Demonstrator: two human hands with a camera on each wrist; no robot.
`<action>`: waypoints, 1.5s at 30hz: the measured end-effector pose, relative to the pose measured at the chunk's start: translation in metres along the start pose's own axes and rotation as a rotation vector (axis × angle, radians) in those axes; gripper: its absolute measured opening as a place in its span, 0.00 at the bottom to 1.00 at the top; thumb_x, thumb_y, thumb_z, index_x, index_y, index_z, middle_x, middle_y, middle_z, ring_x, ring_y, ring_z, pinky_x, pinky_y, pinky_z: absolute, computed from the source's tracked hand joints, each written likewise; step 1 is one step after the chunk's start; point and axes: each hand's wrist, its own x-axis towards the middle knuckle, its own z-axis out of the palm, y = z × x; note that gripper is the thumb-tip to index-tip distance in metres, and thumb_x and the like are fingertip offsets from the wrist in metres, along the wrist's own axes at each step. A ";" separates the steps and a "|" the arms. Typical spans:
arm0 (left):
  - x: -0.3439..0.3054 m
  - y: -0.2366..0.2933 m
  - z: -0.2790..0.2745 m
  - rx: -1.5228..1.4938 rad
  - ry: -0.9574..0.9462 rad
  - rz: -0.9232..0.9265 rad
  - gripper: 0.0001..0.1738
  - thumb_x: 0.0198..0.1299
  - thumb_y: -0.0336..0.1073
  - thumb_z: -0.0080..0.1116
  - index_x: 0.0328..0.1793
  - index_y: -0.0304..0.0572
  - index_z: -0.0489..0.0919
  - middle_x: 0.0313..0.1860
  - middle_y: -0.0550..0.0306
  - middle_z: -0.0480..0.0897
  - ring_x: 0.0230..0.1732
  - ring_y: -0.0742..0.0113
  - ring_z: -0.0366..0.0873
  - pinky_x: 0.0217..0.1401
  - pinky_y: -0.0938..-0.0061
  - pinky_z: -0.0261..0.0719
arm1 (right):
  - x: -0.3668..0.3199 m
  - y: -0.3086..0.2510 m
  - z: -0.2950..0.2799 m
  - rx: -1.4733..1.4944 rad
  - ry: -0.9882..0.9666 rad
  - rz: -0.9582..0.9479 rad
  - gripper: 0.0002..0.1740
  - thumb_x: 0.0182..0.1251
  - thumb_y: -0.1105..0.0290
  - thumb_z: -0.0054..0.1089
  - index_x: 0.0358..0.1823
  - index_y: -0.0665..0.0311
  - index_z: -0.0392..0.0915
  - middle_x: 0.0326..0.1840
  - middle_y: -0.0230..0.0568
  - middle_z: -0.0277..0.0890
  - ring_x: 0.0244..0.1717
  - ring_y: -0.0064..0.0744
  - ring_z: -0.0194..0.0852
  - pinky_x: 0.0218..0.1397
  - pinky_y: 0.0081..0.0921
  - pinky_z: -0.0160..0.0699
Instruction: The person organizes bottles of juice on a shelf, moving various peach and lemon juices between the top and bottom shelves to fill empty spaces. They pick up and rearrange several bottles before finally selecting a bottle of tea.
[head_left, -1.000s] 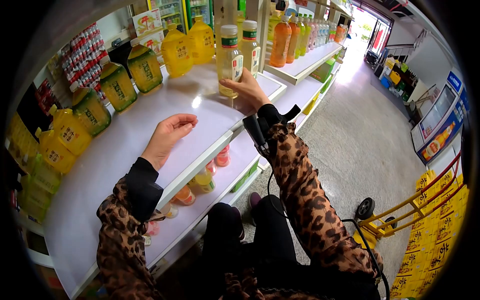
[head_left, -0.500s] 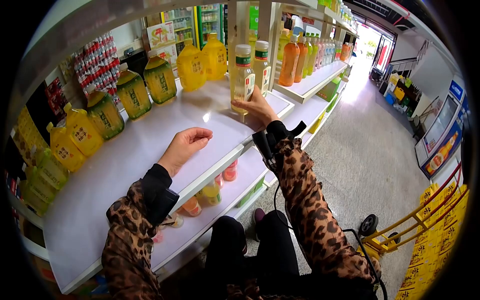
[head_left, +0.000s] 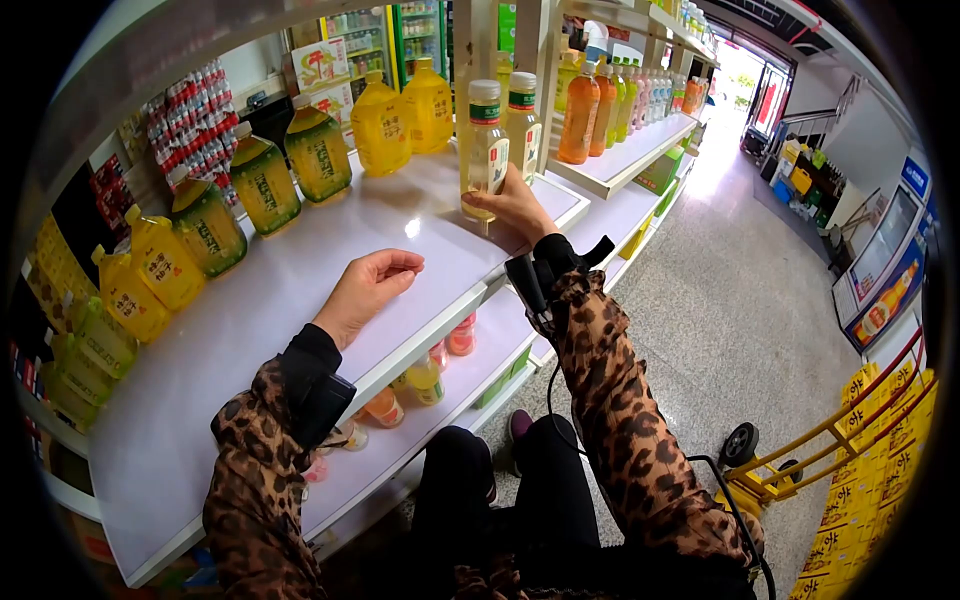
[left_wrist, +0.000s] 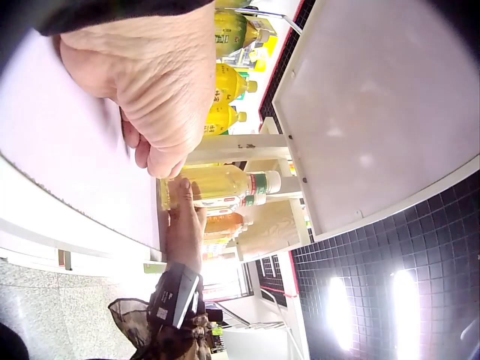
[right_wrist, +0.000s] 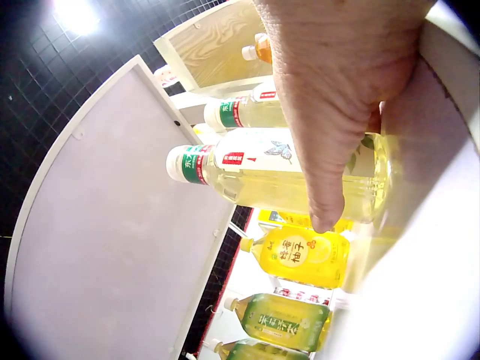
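My right hand grips the lower part of a clear bottle of pale yellow drink, which stands upright near the shelf's right end. The bottle has a white cap, a green neck band and a white label. In the right wrist view the thumb lies across the front of this bottle; the other fingers are mostly hidden. A matching bottle is close beside it, farther back. My left hand hovers low over the white shelf, its fingers loosely bent and holding nothing.
Along the shelf's back edge stand yellow jugs and green-labelled jugs. An adjoining shelf holds orange bottles and others. A lower shelf has several small bottles. To the right are a yellow hand truck and stacked yellow cartons.
The head view has tilted up slightly, so the shelf and both hands sit lower and farther right in it. My right hand stays around the bottle; my left hand keeps its loose pose.
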 end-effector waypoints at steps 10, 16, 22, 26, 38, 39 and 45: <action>0.000 -0.002 -0.002 -0.004 -0.007 -0.001 0.15 0.63 0.29 0.55 0.55 0.33 0.77 0.50 0.57 0.80 0.52 0.73 0.75 0.62 0.78 0.70 | 0.005 0.018 -0.001 0.052 -0.002 0.008 0.35 0.49 0.66 0.77 0.54 0.71 0.65 0.49 0.48 0.76 0.51 0.36 0.76 0.56 0.29 0.75; -0.001 0.001 -0.001 0.002 -0.001 -0.010 0.15 0.63 0.29 0.56 0.56 0.33 0.77 0.50 0.57 0.80 0.53 0.72 0.75 0.62 0.78 0.70 | 0.004 0.015 -0.001 0.043 -0.008 -0.010 0.35 0.49 0.66 0.77 0.55 0.71 0.65 0.49 0.47 0.76 0.51 0.35 0.75 0.56 0.29 0.75; 0.000 0.001 0.000 0.007 0.008 -0.019 0.15 0.64 0.29 0.55 0.55 0.34 0.77 0.50 0.57 0.80 0.53 0.72 0.75 0.62 0.78 0.70 | 0.002 0.008 0.000 0.052 -0.002 0.009 0.35 0.49 0.68 0.76 0.55 0.71 0.65 0.49 0.47 0.76 0.51 0.34 0.75 0.56 0.29 0.75; -0.001 0.000 -0.001 -0.001 0.004 -0.027 0.15 0.64 0.29 0.55 0.55 0.34 0.77 0.50 0.57 0.80 0.53 0.72 0.75 0.62 0.78 0.70 | -0.001 0.001 0.000 0.031 0.000 0.015 0.35 0.49 0.68 0.76 0.55 0.71 0.65 0.49 0.47 0.76 0.51 0.34 0.75 0.56 0.29 0.75; 0.001 0.000 -0.002 0.009 -0.002 -0.004 0.15 0.64 0.29 0.55 0.56 0.33 0.77 0.50 0.57 0.80 0.53 0.72 0.75 0.62 0.78 0.70 | 0.004 0.012 -0.001 0.060 -0.005 0.003 0.35 0.49 0.68 0.77 0.54 0.71 0.65 0.49 0.47 0.76 0.52 0.35 0.75 0.56 0.30 0.75; 0.000 0.002 -0.001 0.011 0.003 -0.018 0.15 0.64 0.29 0.55 0.56 0.33 0.77 0.50 0.57 0.80 0.53 0.73 0.75 0.62 0.78 0.70 | 0.004 0.012 -0.001 0.058 -0.005 0.000 0.35 0.49 0.67 0.77 0.54 0.71 0.65 0.49 0.47 0.76 0.52 0.35 0.75 0.56 0.30 0.75; 0.000 0.001 -0.001 0.005 -0.006 -0.019 0.15 0.64 0.29 0.55 0.56 0.33 0.76 0.50 0.57 0.80 0.53 0.73 0.74 0.62 0.79 0.70 | 0.003 0.014 0.000 0.092 -0.013 0.007 0.35 0.49 0.66 0.77 0.54 0.71 0.65 0.49 0.47 0.76 0.51 0.35 0.75 0.57 0.30 0.74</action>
